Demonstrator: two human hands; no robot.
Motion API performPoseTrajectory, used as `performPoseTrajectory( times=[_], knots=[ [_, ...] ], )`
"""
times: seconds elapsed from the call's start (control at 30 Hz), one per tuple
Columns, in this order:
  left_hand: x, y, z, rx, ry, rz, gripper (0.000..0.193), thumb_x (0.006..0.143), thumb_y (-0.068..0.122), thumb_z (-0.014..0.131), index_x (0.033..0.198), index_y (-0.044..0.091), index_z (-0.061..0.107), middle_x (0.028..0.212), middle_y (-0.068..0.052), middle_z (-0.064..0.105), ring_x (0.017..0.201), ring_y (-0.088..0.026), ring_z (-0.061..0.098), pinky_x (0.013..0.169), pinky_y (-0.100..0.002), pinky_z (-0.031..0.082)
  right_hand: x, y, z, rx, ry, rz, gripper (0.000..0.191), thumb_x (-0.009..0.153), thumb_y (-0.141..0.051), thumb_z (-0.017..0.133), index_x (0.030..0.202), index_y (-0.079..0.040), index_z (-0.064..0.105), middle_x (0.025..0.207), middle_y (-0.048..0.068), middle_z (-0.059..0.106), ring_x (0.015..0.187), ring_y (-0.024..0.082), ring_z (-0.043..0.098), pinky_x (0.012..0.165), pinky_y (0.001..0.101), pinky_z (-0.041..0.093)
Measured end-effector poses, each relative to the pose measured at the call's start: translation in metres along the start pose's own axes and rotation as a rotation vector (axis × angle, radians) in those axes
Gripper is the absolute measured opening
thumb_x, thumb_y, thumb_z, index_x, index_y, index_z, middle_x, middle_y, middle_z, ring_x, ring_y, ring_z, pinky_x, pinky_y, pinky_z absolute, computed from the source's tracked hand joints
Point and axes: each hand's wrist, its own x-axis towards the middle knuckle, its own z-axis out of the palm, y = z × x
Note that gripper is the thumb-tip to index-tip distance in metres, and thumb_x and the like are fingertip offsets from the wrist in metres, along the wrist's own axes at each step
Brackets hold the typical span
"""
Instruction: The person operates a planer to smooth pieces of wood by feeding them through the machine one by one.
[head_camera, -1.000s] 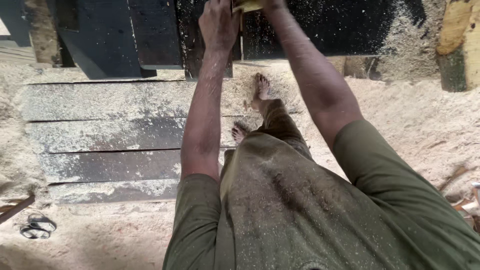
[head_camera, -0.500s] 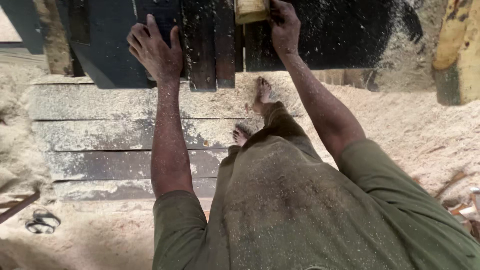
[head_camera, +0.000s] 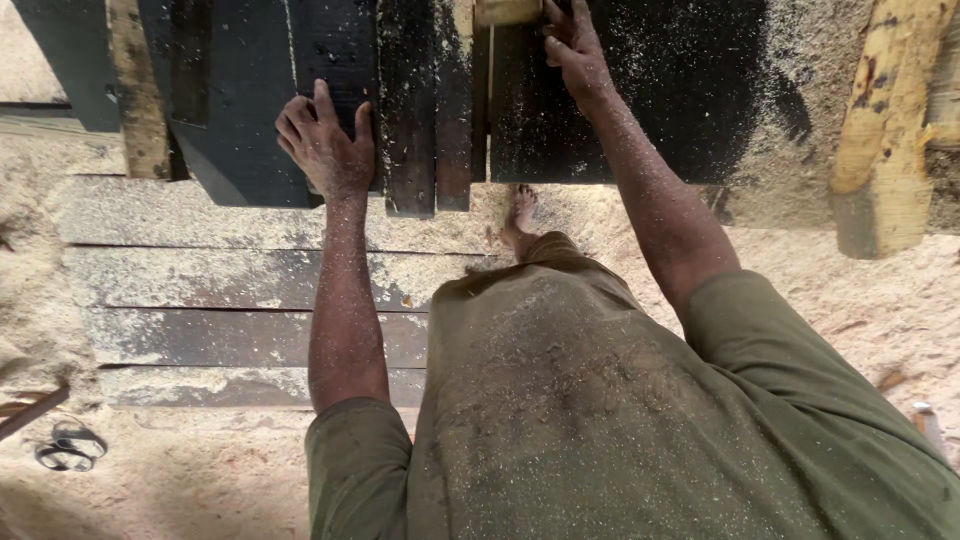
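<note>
Several planks (head_camera: 410, 110) are laid side by side on a raised counter (head_camera: 680, 90) at the top of the view, with the left hand (head_camera: 328, 150) placed on their near ends and the right hand (head_camera: 572, 50) set further right, beside a small block (head_camera: 508, 11). Below the counter, boards (head_camera: 230, 290) are laid flat on the sawdust floor (head_camera: 880, 310), with a bare foot (head_camera: 520, 215) at their right end. A thick post (head_camera: 885, 130) is leaned at the far right, and a coiled strap (head_camera: 68, 445) is left on the floor at the lower left.

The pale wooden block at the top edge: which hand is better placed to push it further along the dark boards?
Probably the right hand. Its fingers already touch the pale wooden block at the top edge. The left hand lies flat on a dark board further left, apart from the block.
</note>
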Motion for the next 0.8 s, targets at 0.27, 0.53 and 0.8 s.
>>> performPoseTrajectory(
  times=[0.27, 0.53, 0.8],
  knots=[
    [-0.007, -0.011, 0.017, -0.006, 0.007, 0.0, 0.064, 0.106, 0.063, 0.069, 0.143, 0.012, 0.056, 0.124, -0.015, 0.047, 0.12, -0.037, 0.045, 0.098, -0.059, 0.042, -0.086, 0.04, -0.029, -1.083, -0.071, -0.322, 0.074, 0.101, -0.022, 0.071, 0.164, -0.015, 0.033, 0.17, 0.009, 0.038, 0.155, 0.034, 0.036, 0.129, 0.0522, 0.032],
    [-0.01, -0.014, 0.023, 0.001, 0.007, 0.003, 0.061, 0.108, 0.059, 0.07, 0.144, 0.012, 0.056, 0.125, -0.015, 0.047, 0.122, -0.037, 0.044, 0.098, -0.059, 0.043, -0.134, 0.07, -0.063, -1.262, -0.051, -0.211, 0.059, 0.108, -0.035, 0.071, 0.158, -0.014, 0.049, 0.168, 0.009, 0.038, 0.157, 0.032, 0.03, 0.13, 0.0523, 0.024],
    [-0.013, -0.013, 0.019, -0.007, 0.005, -0.001, 0.06, 0.108, 0.059, 0.07, 0.143, 0.012, 0.057, 0.125, -0.014, 0.047, 0.121, -0.035, 0.044, 0.1, -0.058, 0.043, -0.093, 0.05, -0.076, -0.982, 0.039, -0.226, 0.053, 0.108, -0.028, 0.066, 0.155, -0.012, 0.049, 0.159, 0.012, 0.053, 0.149, 0.031, 0.049, 0.128, 0.0504, 0.04]
  ],
)
